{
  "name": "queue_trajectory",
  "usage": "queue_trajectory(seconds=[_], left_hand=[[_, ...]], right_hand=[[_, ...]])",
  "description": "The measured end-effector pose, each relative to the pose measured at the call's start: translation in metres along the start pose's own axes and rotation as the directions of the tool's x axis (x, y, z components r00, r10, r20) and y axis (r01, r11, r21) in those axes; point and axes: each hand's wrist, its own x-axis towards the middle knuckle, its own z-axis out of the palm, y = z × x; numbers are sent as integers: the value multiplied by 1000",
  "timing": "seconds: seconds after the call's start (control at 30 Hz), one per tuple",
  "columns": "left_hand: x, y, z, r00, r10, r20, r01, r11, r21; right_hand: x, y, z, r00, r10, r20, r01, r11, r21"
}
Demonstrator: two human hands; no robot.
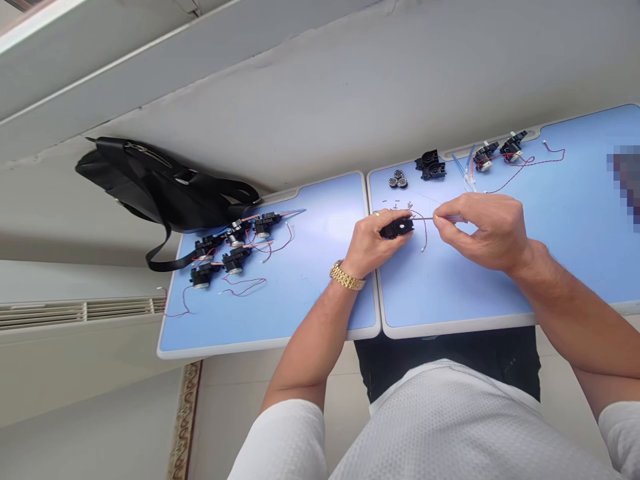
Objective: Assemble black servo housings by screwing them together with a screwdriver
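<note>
The left hand (373, 241), a gold link wristwatch (347, 275) on its wrist, is closed around a small black plastic housing (397, 228), gripping it between thumb and fingers just above the blue tabletop. The right hand (483, 230) is pinched together on a slim hand tool (453, 219), whose thin metal shaft points at the housing; the tip is too small to tell whether it touches. The two hands are close but apart. A thin red wire (425, 232) curves down from the housing between them.

The person sits at two blue folding tables (450, 327) with pale rims, set side by side. On the right table, beyond the hands, lie three round metal parts (399, 178), a black housing (430, 165), clear blue-tinted tubes (466, 167), and two wired black units (500, 153) trailing red wire. On the left table, a cluster of similar wired black units (230, 243) lies well apart from the hands.

A black bag (165, 183) sits beyond the left table's corner, its strap (165, 257) hanging down; its contents are hidden. A wall heater (75, 313) and patterned carpet edge (185, 420) show to the left, and a blurred patch (625, 187) hides something at the right.
</note>
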Motion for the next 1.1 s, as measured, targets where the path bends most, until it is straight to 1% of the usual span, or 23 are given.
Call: queue_trajectory(seconds=[0.2,0.33,0.47,0.63,0.73,0.83,0.9,1.03,1.1], left_hand=[[-1,0,2,1000,-26,-6,26,1000,-1],[-1,-2,2,999,-32,-9,32,999,-23],[0,-3,2,999,-31,-8,31,999,-34],[0,-4,2,999,-48,7,48,999,-17],[0,-4,1,999,-46,16,46,999,2],[0,-4,1,998,-59,21,59,998,5],[0,-4,1,998,-58,18,58,998,-7],[0,-3,2,999,-38,1,38,999,-21],[-1,-2,3,999,-51,-1,51,999,-13]], right_hand=[[0,0,-2,998,32,59,-32,999,-6],[1,2,-5,995,8,102,-13,999,46],[1,5,-7,988,6,154,-14,999,52],[-3,7,-6,986,75,151,-72,997,-26],[-5,8,-6,971,131,199,-112,988,-105],[-6,9,-6,964,141,224,-111,984,-141],[-5,7,-6,965,142,221,-121,987,-103],[-3,2,-5,968,147,201,-158,987,40],[-2,1,-6,969,150,196,-160,986,36]])
